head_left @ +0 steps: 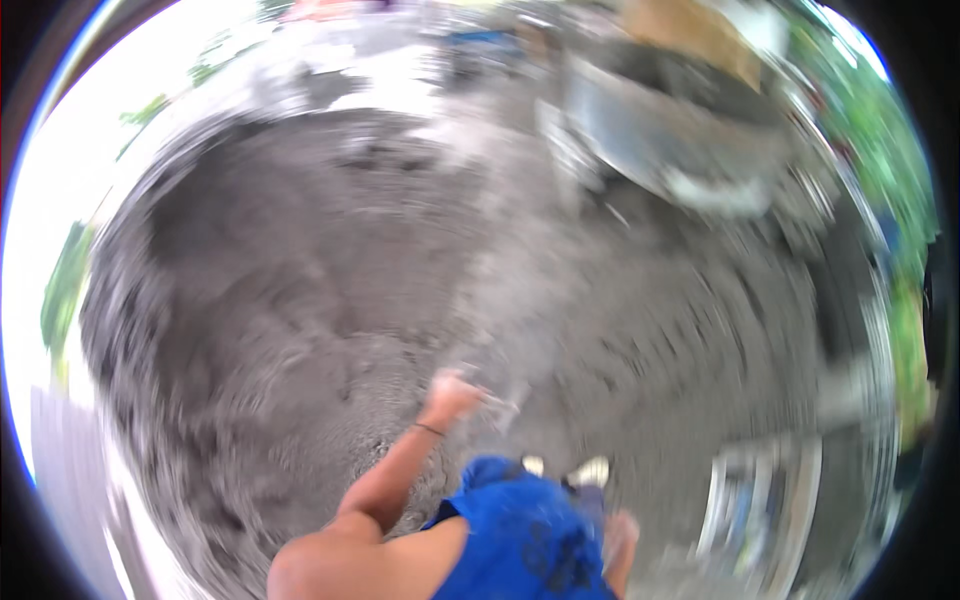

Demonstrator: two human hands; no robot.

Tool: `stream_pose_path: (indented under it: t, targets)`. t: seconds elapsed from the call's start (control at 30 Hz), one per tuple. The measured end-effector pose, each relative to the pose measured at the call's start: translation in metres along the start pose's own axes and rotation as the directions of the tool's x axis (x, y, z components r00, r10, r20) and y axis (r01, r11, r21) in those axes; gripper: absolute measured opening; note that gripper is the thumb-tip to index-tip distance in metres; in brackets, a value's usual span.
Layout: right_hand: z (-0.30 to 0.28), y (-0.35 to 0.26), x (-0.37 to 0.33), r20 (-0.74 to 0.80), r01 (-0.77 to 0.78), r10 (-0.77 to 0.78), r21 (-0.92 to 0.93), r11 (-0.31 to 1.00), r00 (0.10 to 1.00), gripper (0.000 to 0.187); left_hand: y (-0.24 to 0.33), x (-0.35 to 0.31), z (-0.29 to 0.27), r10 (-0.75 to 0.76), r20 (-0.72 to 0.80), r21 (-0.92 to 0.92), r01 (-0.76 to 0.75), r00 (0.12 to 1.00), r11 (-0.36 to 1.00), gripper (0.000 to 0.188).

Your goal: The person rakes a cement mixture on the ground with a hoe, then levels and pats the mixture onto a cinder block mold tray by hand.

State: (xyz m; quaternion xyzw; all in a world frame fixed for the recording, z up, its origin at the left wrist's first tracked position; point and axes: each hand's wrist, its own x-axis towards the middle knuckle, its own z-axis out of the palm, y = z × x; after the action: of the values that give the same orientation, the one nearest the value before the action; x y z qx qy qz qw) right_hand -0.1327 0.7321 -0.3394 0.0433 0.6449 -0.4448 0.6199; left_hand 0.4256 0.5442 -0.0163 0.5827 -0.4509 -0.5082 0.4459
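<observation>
Grey heap (300,270) looks loose; I'd reach slowly, weight steady. Left hand (455,397) near its right edge, right hand (622,530) by my side; fingers blurred, can't tell spread or pinching.

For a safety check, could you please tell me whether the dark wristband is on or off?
On: the wristband shows as a dark line just behind the left hand.
</observation>
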Motion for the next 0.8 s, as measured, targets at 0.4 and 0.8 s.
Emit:
stream_pose_path:
  t: [0.4,0.8]
  targets:
    - [-0.024,-0.023,-0.101,-0.303,-0.046,0.086,0.139,0.989,0.949,0.038,0.289,0.012,0.174,-0.172,0.249,0.612,-0.017,0.953,0.791,0.025]
    - [0.234,-0.374,-0.179,0.636,0.296,-0.189,-0.066,0.953,0.748,0.084,0.355,0.005,0.268,-0.004,0.080,0.228,-0.015,0.997,0.974,0.021]
